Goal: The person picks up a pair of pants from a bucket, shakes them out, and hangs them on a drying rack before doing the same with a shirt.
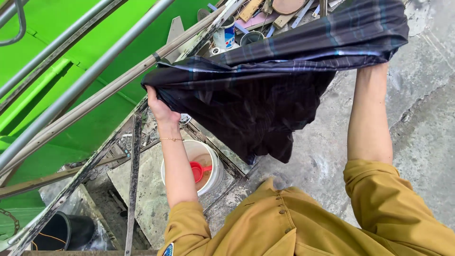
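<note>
A dark plaid cloth [265,90] hangs stretched out between both my raised arms. My left hand [159,106] grips its left edge next to a slanting metal rail [95,71]. My right hand is hidden inside the cloth's right end near the top; only the forearm [369,118] shows. The cloth droops in the middle above a white bucket [215,178]. I wear a mustard-yellow shirt and a thin bracelet on the left wrist.
The white bucket holds brownish water and a red scoop [198,171]. Bright green sheeting [57,95] lies behind the metal rails at left. A black bucket [61,232] stands at bottom left. Cans and wood scraps [246,23] are piled at the top. Wet concrete [422,142] spreads at right.
</note>
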